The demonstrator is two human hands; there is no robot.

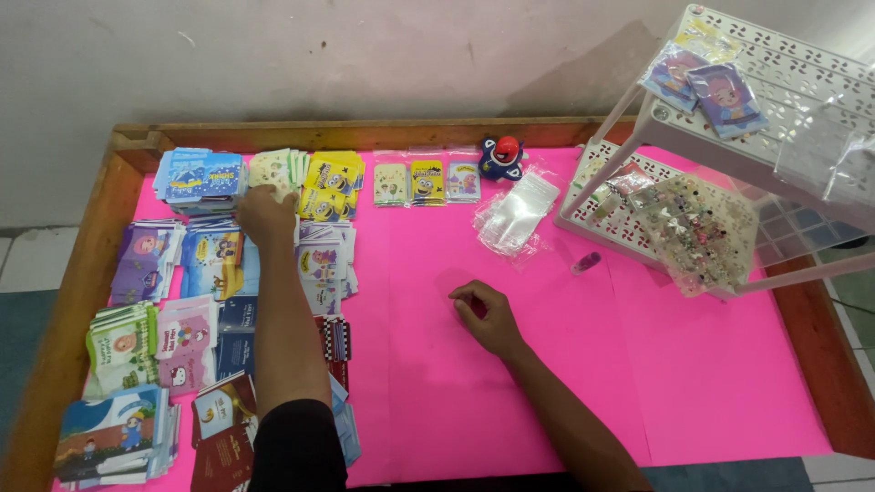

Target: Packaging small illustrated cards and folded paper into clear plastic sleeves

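Our left hand grips a pale card stack; right hand rests curled (empty, apparently) on the worktop. Our forearm could topple neighbouring stacks.

place: small home craft or stall setup | evidence: wooden desk under pink paper, stacked printed envelopes (many cartoon designs), white plastic rack, bare plaster wall

My left hand touches a pale green-and-cream card stack. Adjacent stacks: yellow, blue. Table covering: bright pink. Rack: white, perforated pattern.
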